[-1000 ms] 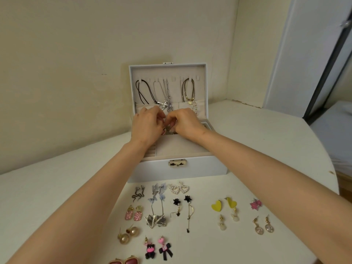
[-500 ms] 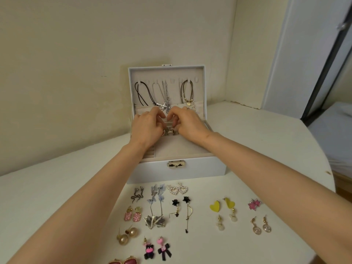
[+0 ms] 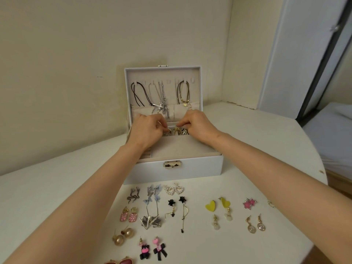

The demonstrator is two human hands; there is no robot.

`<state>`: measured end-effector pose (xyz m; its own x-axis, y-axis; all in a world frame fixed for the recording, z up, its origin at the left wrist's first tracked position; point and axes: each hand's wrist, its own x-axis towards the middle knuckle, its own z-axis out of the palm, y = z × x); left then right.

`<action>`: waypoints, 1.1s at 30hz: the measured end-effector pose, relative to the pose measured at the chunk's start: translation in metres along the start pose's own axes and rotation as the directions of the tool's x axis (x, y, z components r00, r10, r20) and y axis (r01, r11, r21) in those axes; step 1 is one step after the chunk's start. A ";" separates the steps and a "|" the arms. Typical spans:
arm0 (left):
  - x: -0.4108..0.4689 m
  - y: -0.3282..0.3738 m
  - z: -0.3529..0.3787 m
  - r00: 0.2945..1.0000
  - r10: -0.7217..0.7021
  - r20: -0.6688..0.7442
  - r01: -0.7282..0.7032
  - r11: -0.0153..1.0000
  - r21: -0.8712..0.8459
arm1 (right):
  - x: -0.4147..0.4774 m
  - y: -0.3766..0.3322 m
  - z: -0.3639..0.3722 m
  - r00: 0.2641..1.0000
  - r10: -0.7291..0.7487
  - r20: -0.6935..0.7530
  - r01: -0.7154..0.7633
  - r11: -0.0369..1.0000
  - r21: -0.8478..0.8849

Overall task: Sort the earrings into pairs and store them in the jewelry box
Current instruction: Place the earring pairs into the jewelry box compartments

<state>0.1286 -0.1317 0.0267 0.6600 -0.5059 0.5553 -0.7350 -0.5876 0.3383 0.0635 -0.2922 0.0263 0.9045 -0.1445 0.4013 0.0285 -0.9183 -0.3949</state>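
Sorting looks done, storing barely begun. A few gold earrings [image 3: 177,130] sit in the back compartment of the jewelry box [image 3: 190,168]. Many matched pairs, e.g. the yellow hearts [image 3: 210,205], lie on the table [image 3: 57,187] in front of the box, not yet stored. Your left hand [image 3: 147,130] and right hand [image 3: 199,126] both reach over the box's front tray. Fingers are curled, tips pinching at those gold earrings. Your knuckles partly hide the exact grip. Necklaces [image 3: 162,96] hang in the box lid.

White jewelry box [image 3: 200,166] stands open; paired earrings [image 3: 150,221] lie before it.
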 end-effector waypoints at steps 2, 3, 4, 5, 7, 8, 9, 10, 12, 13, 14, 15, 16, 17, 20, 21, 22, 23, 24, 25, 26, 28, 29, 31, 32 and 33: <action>-0.001 0.000 0.000 1.000 0.016 -0.009 -0.016 1.000 0.000 | 0.001 0.000 0.004 1.000 0.012 0.019 -0.012 1.000 -0.015; -0.001 -0.001 0.000 1.000 0.024 -0.016 -0.024 1.000 -0.003 | 0.001 0.000 0.005 1.000 0.020 0.020 -0.020 1.000 -0.012; -0.001 -0.001 0.000 0.999 0.031 -0.025 -0.031 0.999 -0.009 | 0.000 -0.001 0.005 1.000 0.021 0.015 -0.021 1.000 -0.005; -0.001 -0.001 0.000 0.999 0.038 -0.034 -0.039 0.999 -0.016 | -0.001 -0.001 0.005 1.000 0.015 0.008 -0.014 1.000 -0.001; -0.001 -0.002 0.000 0.998 0.050 -0.042 -0.051 0.998 -0.020 | -0.003 -0.002 0.003 1.000 -0.005 -0.005 0.005 1.000 0.008; -0.001 -0.002 0.001 0.998 0.053 -0.043 -0.054 0.998 -0.020 | -0.003 -0.003 0.002 1.000 -0.013 -0.013 0.014 1.000 0.019; -0.001 -0.002 0.001 0.997 0.057 -0.043 -0.058 0.998 -0.020 | -0.004 -0.003 0.002 1.000 -0.019 -0.021 0.020 0.999 0.040; -0.001 -0.003 0.001 0.997 0.061 -0.044 -0.062 0.998 -0.022 | -0.004 -0.004 0.002 1.000 -0.021 -0.022 0.022 0.998 0.066; -0.001 -0.003 0.001 0.996 0.072 -0.050 -0.073 0.997 -0.021 | -0.005 -0.006 0.003 1.000 -0.020 -0.011 0.021 0.996 0.089; 0.000 -0.004 0.002 0.996 0.073 -0.049 -0.074 0.997 -0.017 | -0.005 -0.007 0.004 1.000 -0.014 -0.003 0.014 0.996 0.089; 0.000 -0.004 0.002 0.997 0.068 -0.045 -0.069 0.998 -0.013 | -0.004 -0.006 0.005 1.000 -0.001 0.006 0.001 0.996 0.091; 0.000 -0.004 0.002 0.997 0.063 -0.044 -0.064 0.998 -0.011 | -0.003 -0.006 0.007 1.000 0.014 0.014 -0.016 0.995 0.098; 0.000 -0.004 0.002 0.997 0.063 -0.046 -0.064 0.998 -0.013 | -0.002 -0.005 0.008 0.999 0.031 0.023 -0.033 0.994 0.105; 0.000 -0.005 0.002 0.997 0.067 -0.049 -0.068 0.997 -0.020 | -0.001 -0.005 0.009 0.999 0.043 0.029 -0.046 0.993 0.107; 0.002 -0.006 0.003 0.997 0.063 -0.050 -0.065 0.997 -0.040 | 0.001 -0.008 0.008 0.999 0.040 0.033 -0.043 0.994 0.103; 0.002 -0.007 0.004 0.997 0.060 -0.052 -0.062 0.997 -0.040 | 0.001 -0.009 0.007 0.999 0.031 0.029 -0.034 0.994 0.103; 0.003 -0.008 0.004 0.997 0.059 -0.057 -0.061 0.997 -0.041 | 0.001 -0.010 0.006 0.999 0.024 0.023 -0.026 0.995 0.101; 0.003 -0.008 0.004 0.996 0.059 -0.064 -0.062 0.997 -0.046 | 0.002 -0.010 0.005 1.000 0.021 0.018 -0.023 0.995 0.096; 0.004 -0.009 0.004 0.996 0.060 -0.072 -0.064 0.997 -0.053 | 0.002 -0.010 0.004 1.000 0.023 0.015 -0.024 0.995 0.092; 0.004 -0.009 0.004 0.995 0.060 -0.079 -0.065 0.996 -0.059 | 0.002 -0.011 0.004 1.000 0.026 0.017 -0.027 0.995 0.093; 0.004 -0.010 0.005 0.995 0.060 -0.085 -0.066 0.996 -0.065 | 0.002 -0.010 0.004 0.999 0.032 0.021 -0.034 0.994 0.101; 0.004 -0.010 0.005 0.994 0.061 -0.090 -0.067 0.995 -0.068 | 0.002 -0.009 0.005 0.998 0.049 0.032 -0.053 0.990 0.130; 0.004 -0.010 0.005 0.994 0.062 -0.091 -0.068 0.996 -0.066 | 0.002 -0.009 0.005 0.998 0.057 0.036 -0.062 0.988 0.142; 0.004 -0.010 0.005 0.993 0.065 -0.096 -0.072 0.995 -0.066 | 0.002 -0.009 0.006 0.997 0.067 0.034 -0.071 0.987 0.146; 0.005 -0.011 0.006 0.993 0.068 -0.098 -0.074 0.995 -0.063 | 0.003 -0.009 0.007 0.997 0.070 0.026 -0.073 0.987 0.144; 0.005 -0.011 0.006 0.993 0.071 -0.099 -0.077 0.995 -0.058 | 0.003 -0.010 0.007 0.997 0.073 0.016 -0.075 0.987 0.145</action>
<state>0.1407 -0.1315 0.0213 0.5873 -0.4820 0.6502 -0.7917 -0.5090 0.3378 0.0690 -0.2816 0.0260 0.9108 -0.2053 0.3581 0.0222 -0.8419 -0.5392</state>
